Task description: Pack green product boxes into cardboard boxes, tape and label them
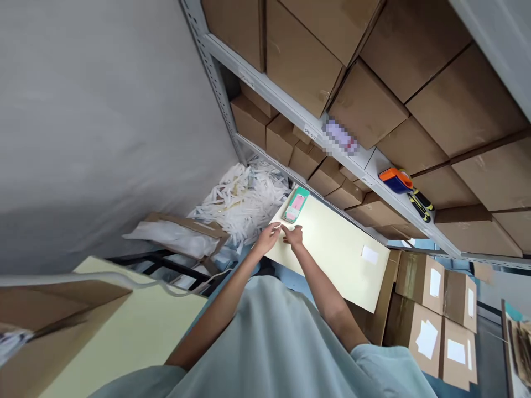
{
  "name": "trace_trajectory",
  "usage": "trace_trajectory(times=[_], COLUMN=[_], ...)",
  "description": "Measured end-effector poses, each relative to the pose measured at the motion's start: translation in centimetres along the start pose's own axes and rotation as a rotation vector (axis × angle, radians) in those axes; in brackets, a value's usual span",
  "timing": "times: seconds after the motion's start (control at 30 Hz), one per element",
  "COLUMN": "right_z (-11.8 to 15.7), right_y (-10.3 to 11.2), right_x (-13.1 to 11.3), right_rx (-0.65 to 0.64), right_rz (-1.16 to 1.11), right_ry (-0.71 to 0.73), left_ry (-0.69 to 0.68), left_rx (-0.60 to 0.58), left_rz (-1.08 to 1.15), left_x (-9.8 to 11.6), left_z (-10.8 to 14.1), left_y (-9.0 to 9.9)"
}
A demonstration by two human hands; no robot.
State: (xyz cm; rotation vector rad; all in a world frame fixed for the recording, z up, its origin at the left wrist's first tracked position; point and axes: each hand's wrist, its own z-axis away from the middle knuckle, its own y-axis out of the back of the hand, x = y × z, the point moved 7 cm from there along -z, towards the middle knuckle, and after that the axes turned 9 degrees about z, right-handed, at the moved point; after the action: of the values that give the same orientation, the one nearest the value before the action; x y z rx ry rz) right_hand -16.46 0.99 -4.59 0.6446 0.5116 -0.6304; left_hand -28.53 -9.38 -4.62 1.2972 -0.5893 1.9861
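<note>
My left hand (267, 238) is over the near-left edge of a cream-coloured board (327, 249), its fingers stretched towards my right hand. My right hand (293, 236) is beside it with thumb and fingers apart. The fingertips of the two hands nearly meet, and I see nothing plainly held in either. Just beyond them a small flat stack of green and pink packs (296, 205) lies on the board's far-left corner. A white paper slip (369, 254) lies towards the board's right end.
A heap of white paper strips (244, 202) lies left of the board. Shelves beyond hold brown cartons (305, 58); an orange and blue tape dispenser (395, 181) and yellow-black cutters (420, 204) sit on a shelf edge. Labelled cartons (427, 326) are stacked at right; another cream board (136, 331) is at left.
</note>
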Motion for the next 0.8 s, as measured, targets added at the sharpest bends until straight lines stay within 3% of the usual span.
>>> trace_trajectory(times=[0.2,0.37,0.47,0.6,0.7,0.8], right_z=[8.9,12.0,13.6,17.7,22.5,27.8], right_y=[4.0,5.3,3.7,-0.4,-4.1,-7.8], right_x=[8.1,11.7,11.9,12.1,12.7,13.9], right_rx=[-0.043,-0.130,-0.217,-0.381,-0.543,-0.723], right_rz=[-0.010,-0.037,-0.027,-0.025,-0.006,0.064], right_ry=[-0.047,0.026,0.113,0.225,0.307,0.365], left_ry=[-0.078,-0.136,-0.128,-0.116,-0.126,-0.146], left_rx=[0.176,0.343,0.446,0.580,0.717,0.865], left_rz=[0.067,0.131,0.159,0.180,0.207,0.249], left_x=[-0.2,-2.3,-4.6,-7.2,-8.5,-9.7], left_z=[9.5,19.2,25.7,34.2,39.9,44.7], left_y=[3.5,5.7,6.4,7.8,10.4,14.1])
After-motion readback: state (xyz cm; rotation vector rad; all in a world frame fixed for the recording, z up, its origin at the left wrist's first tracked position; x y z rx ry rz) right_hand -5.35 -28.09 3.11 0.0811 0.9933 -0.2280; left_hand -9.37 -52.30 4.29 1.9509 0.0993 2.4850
